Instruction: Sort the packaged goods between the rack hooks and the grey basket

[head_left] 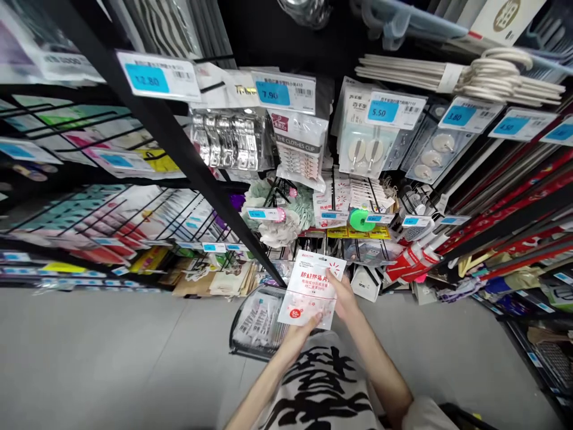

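A flat white packet with red print (308, 292) is held up in front of my body. My left hand (302, 331) grips its lower edge, with the thumb lying on the front and the other fingers hidden behind. On the upper right edge of the same packet, my right hand (344, 295) pinches it, thumb towards the front. Similar white and red packets (330, 200) hang on the rack just beyond. Below and behind the packet stands a black basket (233, 334) with several wrapped white packages inside.
Black wire racks with price tags rise ahead, and a dark post (179, 131) slants across the left. Clothes clips (299, 152) and carded hooks (364, 152) hang at the front. Beige hangers (492, 77) project at the upper right. Grey floor (111, 352) lies below.
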Motion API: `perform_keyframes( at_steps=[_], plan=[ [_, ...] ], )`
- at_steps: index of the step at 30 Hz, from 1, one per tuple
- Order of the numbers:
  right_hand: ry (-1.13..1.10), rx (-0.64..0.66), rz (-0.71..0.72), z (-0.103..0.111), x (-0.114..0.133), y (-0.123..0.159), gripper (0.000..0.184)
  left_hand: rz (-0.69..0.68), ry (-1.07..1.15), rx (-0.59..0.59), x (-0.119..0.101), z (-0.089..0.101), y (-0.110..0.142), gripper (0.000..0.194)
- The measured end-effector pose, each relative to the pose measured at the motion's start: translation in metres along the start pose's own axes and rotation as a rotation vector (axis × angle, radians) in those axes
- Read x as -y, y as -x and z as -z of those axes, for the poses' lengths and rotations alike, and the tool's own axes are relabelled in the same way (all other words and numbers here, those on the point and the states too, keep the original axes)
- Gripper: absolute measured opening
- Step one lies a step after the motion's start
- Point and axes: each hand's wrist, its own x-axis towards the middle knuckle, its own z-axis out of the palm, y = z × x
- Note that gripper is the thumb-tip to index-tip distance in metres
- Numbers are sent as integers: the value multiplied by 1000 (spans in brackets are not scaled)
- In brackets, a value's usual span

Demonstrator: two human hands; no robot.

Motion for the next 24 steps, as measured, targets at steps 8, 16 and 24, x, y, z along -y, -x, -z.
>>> perform_keyframes(
  at_steps=[8, 16, 24],
  plan=[
    [313, -51, 309, 22, 52, -101, 40, 7, -98, 6, 8, 20, -10, 60],
    [605, -105, 638, 12, 85, -162, 37, -32, -65, -179, 16, 37, -10, 50],
    [562, -92, 676, -6, 91, -167, 26, -28, -37, -278, 18, 36, -4, 46]
  ],
)
